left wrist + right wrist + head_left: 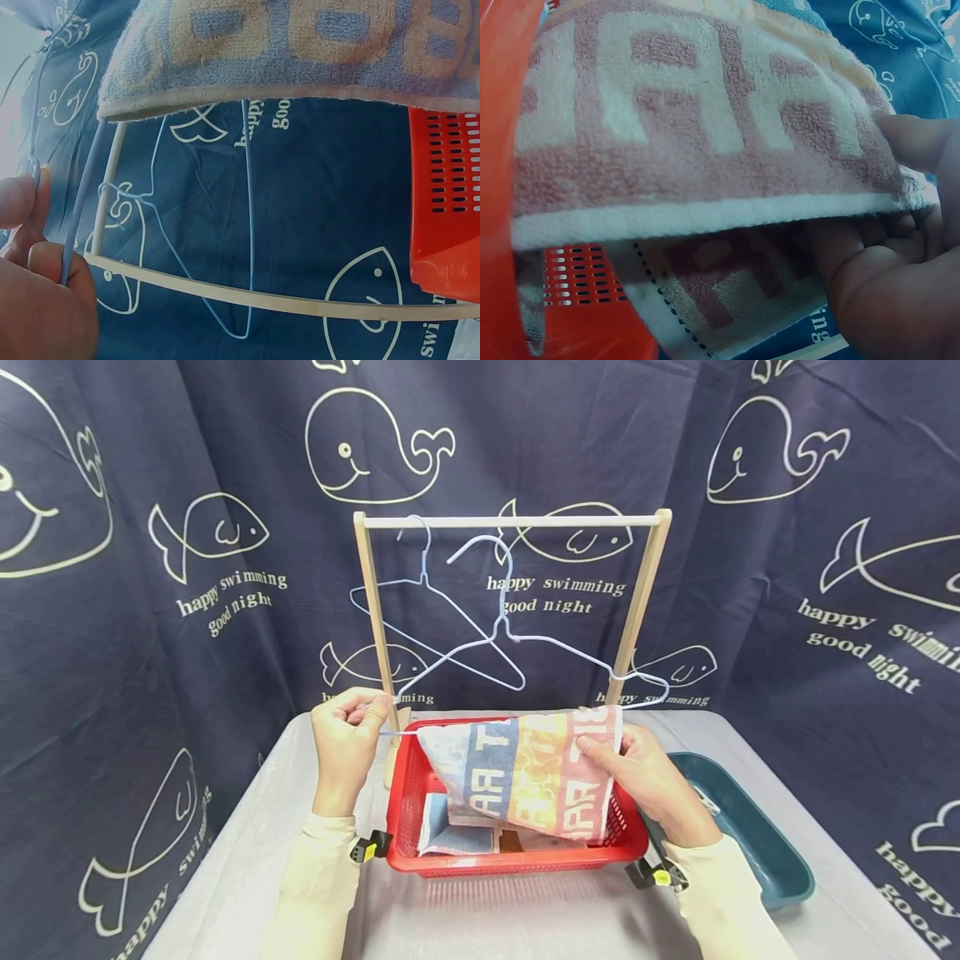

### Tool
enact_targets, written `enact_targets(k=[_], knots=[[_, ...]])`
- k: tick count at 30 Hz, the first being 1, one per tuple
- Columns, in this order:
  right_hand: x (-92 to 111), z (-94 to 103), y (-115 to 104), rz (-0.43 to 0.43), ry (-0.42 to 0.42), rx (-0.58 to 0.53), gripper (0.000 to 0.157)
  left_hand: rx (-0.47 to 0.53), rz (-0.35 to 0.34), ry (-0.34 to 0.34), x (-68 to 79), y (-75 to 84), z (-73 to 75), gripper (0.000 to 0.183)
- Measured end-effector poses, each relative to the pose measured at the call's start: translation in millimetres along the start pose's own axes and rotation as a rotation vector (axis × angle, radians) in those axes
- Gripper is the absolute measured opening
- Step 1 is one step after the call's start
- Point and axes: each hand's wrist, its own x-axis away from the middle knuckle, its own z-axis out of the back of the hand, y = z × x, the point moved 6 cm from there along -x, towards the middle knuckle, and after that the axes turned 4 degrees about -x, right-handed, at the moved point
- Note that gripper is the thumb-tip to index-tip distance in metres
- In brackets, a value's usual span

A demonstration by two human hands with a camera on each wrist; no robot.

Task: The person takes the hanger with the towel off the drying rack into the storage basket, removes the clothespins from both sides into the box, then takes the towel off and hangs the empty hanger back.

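A light blue wire hanger (450,653) is held tilted in front of the rack. My left hand (348,727) pinches its left corner between thumb and curled fingers. Over the hanger's lower bar drapes a striped terry towel (536,777) in blue, yellow and pink with pale letters. My right hand (648,768) pinches the towel's upper right edge, thumb in front and fingers behind. In the right wrist view the towel's pink end (705,180) with its white hem hangs between thumb and fingers. Much of the hanger's lower bar is hidden by the cloth.
Below the towel stands a red perforated basket (517,862) with folded cloths (457,837) inside. A second blue hanger (465,610) hangs on the wooden rack (517,522) behind. To the right lies a dark teal tray (757,835), partly behind the right forearm.
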Motion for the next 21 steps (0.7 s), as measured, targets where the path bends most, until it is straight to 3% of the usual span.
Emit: enact_targets(k=[8, 21], knots=[[-0.5, -1.4, 0.2, 0.006, -0.041, 0.059, 0.035, 0.004, -0.007, 0.044, -0.1, 1.2, 1.5, 0.009], [1.0, -1.4, 1.5, -0.02, -0.084, 0.219, 0.03, 0.0, 0.004, 0.051, -0.7, 0.6, 2.7, 0.009]])
